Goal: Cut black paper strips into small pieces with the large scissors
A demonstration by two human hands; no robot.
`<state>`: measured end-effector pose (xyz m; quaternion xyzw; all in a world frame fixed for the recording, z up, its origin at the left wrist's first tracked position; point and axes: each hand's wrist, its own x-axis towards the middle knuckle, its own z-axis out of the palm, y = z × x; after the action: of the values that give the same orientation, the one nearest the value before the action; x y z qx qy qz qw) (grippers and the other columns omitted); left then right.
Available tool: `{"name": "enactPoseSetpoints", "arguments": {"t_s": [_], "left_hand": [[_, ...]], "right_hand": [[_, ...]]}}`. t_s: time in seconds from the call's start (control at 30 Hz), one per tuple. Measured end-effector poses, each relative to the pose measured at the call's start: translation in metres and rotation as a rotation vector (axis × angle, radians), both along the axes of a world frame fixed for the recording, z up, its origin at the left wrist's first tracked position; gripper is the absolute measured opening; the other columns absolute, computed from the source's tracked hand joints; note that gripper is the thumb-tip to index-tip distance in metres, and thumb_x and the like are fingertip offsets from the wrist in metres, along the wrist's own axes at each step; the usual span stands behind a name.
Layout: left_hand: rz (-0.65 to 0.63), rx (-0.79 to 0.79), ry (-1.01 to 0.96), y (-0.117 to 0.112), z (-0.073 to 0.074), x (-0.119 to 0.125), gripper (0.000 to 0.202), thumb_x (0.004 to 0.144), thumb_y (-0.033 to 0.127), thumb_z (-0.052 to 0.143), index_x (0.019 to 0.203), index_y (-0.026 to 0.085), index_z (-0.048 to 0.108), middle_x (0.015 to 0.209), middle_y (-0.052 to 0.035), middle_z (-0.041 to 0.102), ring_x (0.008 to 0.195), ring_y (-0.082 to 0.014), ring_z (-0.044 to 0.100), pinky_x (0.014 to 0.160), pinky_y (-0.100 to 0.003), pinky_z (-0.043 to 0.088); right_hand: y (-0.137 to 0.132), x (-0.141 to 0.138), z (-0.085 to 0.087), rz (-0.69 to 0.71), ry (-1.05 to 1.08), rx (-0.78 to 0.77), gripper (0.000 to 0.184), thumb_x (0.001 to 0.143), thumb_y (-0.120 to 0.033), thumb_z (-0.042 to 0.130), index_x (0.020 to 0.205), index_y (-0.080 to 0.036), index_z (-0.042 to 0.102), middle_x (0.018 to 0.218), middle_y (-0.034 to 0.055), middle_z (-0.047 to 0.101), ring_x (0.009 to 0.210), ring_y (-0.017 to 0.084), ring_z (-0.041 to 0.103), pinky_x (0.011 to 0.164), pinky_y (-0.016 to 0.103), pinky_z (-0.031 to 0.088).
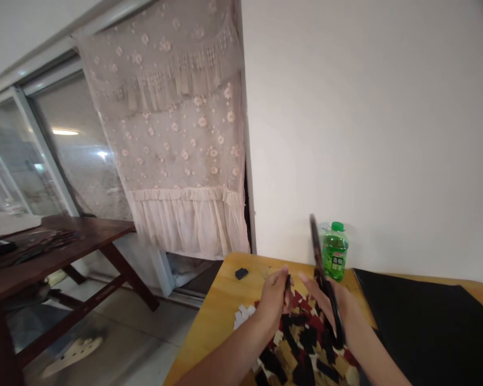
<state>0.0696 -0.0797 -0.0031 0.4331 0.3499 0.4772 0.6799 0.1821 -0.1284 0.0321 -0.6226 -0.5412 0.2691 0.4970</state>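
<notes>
My left hand (274, 294) is closed, pinching a small black piece (287, 281) between thumb and fingers. Just to its right, my right hand (340, 305) holds a pair of dark scissors (317, 249), blades pointing up and handle loop beside the palm. The thumb of that hand stretches toward the left hand. Below both hands spreads a heap of cut scraps (301, 343) in black, dark red, tan and white. Small white pieces (243, 316) lie at the heap's left edge. A small black block (241, 274) sits apart near the table's far left corner.
The yellow wooden table (201, 335) stands against a white wall. A green drink bottle (335, 252) stands behind my right hand, and a large black sheet (430, 327) lies at right. Leftward are a dark wooden table (116, 228), a white clog (74, 355) and a lace curtain (177, 134).
</notes>
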Motion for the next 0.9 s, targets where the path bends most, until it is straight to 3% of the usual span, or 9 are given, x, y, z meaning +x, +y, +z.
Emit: {"name": "enactPoseSetpoints", "arguments": {"t_s": [0.1,0.23,0.4,0.47,0.63,0.73,0.8,0.9], "left_hand": [[0.043,0.268,0.224,-0.007,0.014,-0.001,0.036,0.082,0.039,0.055,0.056,0.018,0.046,0.037,0.0057,0.037,0.033,-0.0070,0.027,0.040,-0.023,0.017],[0.168,0.478,0.296,-0.016,0.036,-0.009,0.028,0.082,0.023,0.057,0.056,0.019,0.047,0.048,0.0043,0.039,0.046,-0.0102,0.030,0.050,-0.024,0.021],[0.171,0.469,0.388,-0.046,0.063,-0.027,0.019,0.079,0.024,0.061,0.063,0.022,0.053,0.048,0.0041,0.034,0.046,-0.0131,0.027,0.053,-0.024,0.021],[0.156,0.511,0.375,-0.061,0.067,-0.035,0.014,0.077,0.024,0.064,0.065,0.022,0.055,0.048,0.0029,0.037,0.045,-0.0135,0.028,0.051,-0.025,0.021],[0.239,0.599,0.438,-0.084,0.079,-0.045,0.015,0.072,0.023,0.067,0.063,0.022,0.055,0.049,0.0010,0.040,0.044,-0.0131,0.028,0.049,-0.025,0.019],[0.268,0.568,0.549,-0.090,0.093,-0.044,0.021,0.073,0.025,0.066,0.060,0.022,0.050,0.046,0.0025,0.036,0.041,-0.0121,0.021,0.047,-0.025,0.017],[0.252,0.564,0.607,-0.092,0.099,-0.043,0.021,0.075,0.025,0.065,0.061,0.023,0.049,0.045,0.0029,0.034,0.041,-0.0119,0.022,0.046,-0.024,0.018],[0.212,0.566,0.651,-0.093,0.101,-0.044,0.020,0.076,0.026,0.064,0.063,0.023,0.049,0.046,0.0026,0.036,0.041,-0.0119,0.030,0.046,-0.022,0.024]], "right_hand": [[-0.004,-0.008,0.001,0.008,0.071,0.006,0.050,0.057,-0.066,0.060,0.049,-0.024,0.035,0.040,-0.0025,0.040,0.042,0.015,0.042,0.045,0.030,0.034],[-0.011,-0.021,-0.003,0.014,0.209,0.060,0.045,0.063,-0.062,0.061,0.058,-0.023,0.039,0.047,-0.0033,0.042,0.043,0.014,0.040,0.044,0.028,0.034],[-0.029,-0.037,0.000,-0.018,0.279,0.233,0.039,0.072,-0.058,0.056,0.061,-0.022,0.044,0.055,-0.0006,0.047,0.050,0.016,0.047,0.050,0.029,0.042],[-0.043,-0.046,0.003,-0.124,0.351,0.355,0.045,0.070,-0.064,0.054,0.054,-0.024,0.039,0.052,0.0010,0.048,0.051,0.018,0.051,0.049,0.030,0.044],[-0.072,-0.057,0.003,-0.037,0.423,0.245,0.037,0.071,-0.056,0.061,0.059,-0.025,0.045,0.072,0.0066,0.061,0.072,0.024,0.061,0.059,0.032,0.050],[-0.077,-0.057,0.006,-0.082,0.430,0.194,0.036,0.070,-0.053,0.065,0.062,-0.024,0.045,0.074,0.0066,0.063,0.065,0.021,0.060,0.052,0.029,0.048],[-0.077,-0.058,0.013,-0.087,0.411,0.192,0.039,0.070,-0.053,0.065,0.059,-0.024,0.042,0.060,0.0030,0.057,0.052,0.018,0.055,0.043,0.027,0.043],[-0.079,-0.061,0.027,-0.038,0.438,0.310,0.031,0.073,-0.049,0.061,0.060,-0.023,0.049,0.062,0.0023,0.059,0.059,0.018,0.058,0.054,0.027,0.048]]}}
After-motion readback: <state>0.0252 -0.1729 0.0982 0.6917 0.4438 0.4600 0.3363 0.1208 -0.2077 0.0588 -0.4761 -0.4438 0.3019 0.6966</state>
